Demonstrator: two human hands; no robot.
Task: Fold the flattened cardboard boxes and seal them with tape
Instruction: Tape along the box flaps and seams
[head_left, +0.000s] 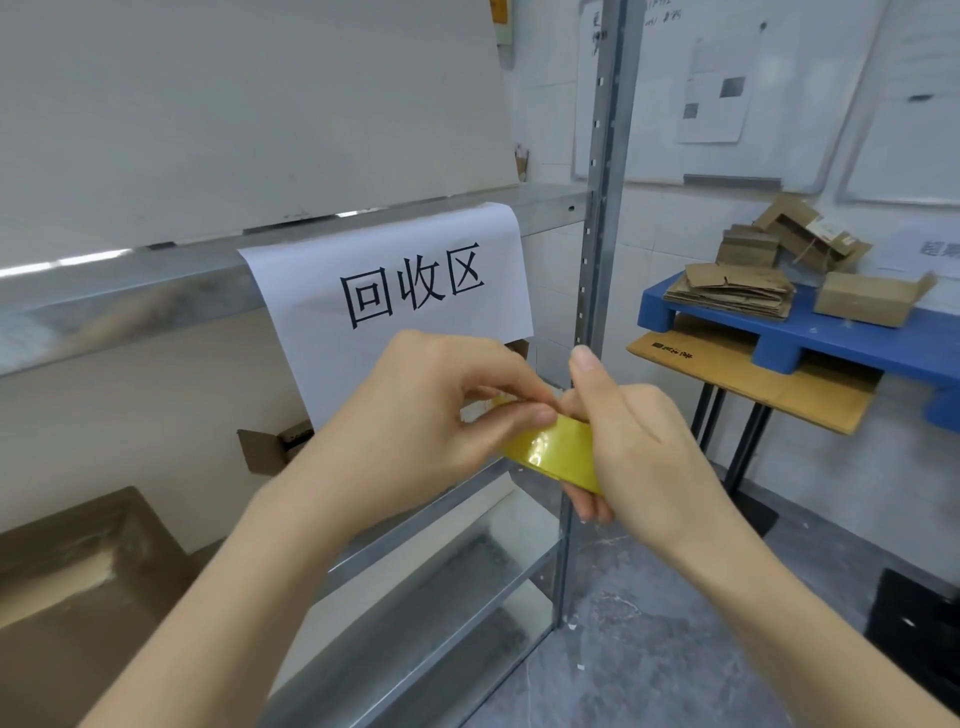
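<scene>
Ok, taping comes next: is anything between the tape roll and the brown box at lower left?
Only your own left forearm crosses between the tape roll and the brown box. The right hand grips the roll; the left hand pinches its edge.

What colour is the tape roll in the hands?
The tape roll is glossy yellow; head view.

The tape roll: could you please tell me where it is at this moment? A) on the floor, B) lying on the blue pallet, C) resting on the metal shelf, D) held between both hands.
D: the right hand grips the tape roll while the left hand pinches at its top edge.
</scene>
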